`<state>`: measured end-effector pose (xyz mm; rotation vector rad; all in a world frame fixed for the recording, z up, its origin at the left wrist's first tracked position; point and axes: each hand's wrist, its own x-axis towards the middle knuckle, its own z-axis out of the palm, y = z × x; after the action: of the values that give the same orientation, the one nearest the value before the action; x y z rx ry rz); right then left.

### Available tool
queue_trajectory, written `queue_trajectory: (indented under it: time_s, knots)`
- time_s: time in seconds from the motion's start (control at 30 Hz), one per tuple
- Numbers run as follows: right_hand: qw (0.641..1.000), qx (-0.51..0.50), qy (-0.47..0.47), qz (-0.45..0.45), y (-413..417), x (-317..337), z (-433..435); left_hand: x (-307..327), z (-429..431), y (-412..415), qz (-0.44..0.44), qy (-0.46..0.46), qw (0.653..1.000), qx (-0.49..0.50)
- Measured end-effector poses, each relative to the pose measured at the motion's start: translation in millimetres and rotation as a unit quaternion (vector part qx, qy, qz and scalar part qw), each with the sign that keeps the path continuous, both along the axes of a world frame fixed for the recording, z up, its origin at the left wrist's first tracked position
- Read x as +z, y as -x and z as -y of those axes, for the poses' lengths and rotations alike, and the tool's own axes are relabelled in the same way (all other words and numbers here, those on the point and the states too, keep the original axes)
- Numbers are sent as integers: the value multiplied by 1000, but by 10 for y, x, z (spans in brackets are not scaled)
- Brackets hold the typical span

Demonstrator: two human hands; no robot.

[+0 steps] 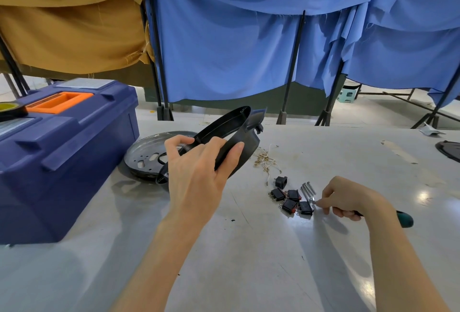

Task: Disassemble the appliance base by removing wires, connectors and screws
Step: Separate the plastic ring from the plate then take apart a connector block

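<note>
Keep left hand [196,175] clamped on the housing [249,137] and, right hand [348,199] curled round the screwdriver [404,218], lay the pinched small screw [312,201] beside the long screws [307,188].

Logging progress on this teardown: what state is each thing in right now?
housing ring: lifted, tilted, gripped by left hand.
metal plate: lying on table.
wires: loose heap on table.
switches: removed, clustered on table.
screws: out, lying side by side.
screwdriver: held in right hand.
toolbox: lid closed.
</note>
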<state>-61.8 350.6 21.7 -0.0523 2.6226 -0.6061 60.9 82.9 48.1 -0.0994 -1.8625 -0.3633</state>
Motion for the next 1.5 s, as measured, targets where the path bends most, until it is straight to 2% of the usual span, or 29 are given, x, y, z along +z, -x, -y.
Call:
queue_trajectory:
  time_s: [0.37, 0.73, 0.87, 1.0, 1.1, 1.2, 1.33, 1.5]
  knots:
    - [999, 13, 6, -41, -26, 164, -23, 94, -8, -66, -20, -29, 999, 0]
    - [998, 7, -53, 32, -39, 87, 23, 114, -20, -92, -24, -24, 999, -14]
    - [999, -28, 3, -16, -8, 139, -3, 141, -20, -106, -14, -53, 998, -28]
    - [993, -52, 67, -85, 26, 167, -3, 169, 4, -164, 53, -151, 986, -54]
    - [985, -20, 155, -78, -8, 160, 90, 211, 48, -191, 96, -246, 959, -107]
    - [966, 41, 249, -63, -81, 205, 317, 261, 78, -199, 72, -340, 920, -181]
    - [944, 101, 305, -72, -165, 201, 650, 283, 146, -165, 54, -485, 838, -246]
    - [929, 74, 359, -53, -199, 106, 842, 263, 282, -104, 64, -607, 743, -277]
